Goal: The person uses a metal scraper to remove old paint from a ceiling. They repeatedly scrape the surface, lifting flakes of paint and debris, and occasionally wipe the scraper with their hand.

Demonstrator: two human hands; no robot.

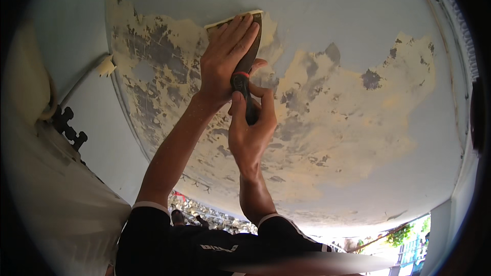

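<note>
A wide putty knife [254, 42] with a dark blade lies against a grey-blue painted surface [330, 11]. A line of cream filler [234, 18] runs along its front edge. My left hand [227, 55] presses flat fingers onto the blade, its thumb showing past the far side. Below it, my right hand [254, 122] is closed around the black handle [251, 109], which has a red band near the blade. Around both hands spreads a patchy coat of cream filler [368, 122], with darker grey patches [153, 46] showing through.
A cord or pipe [84, 78] meets the surface's left edge beside a torn, cream-coloured piece [107, 66]. Dark knobbed fittings [69, 128] stand out beside a pale draped cover [69, 199]. Small hooks [195, 183] line the lower surface. Greenery [401, 237] shows through an opening at lower right.
</note>
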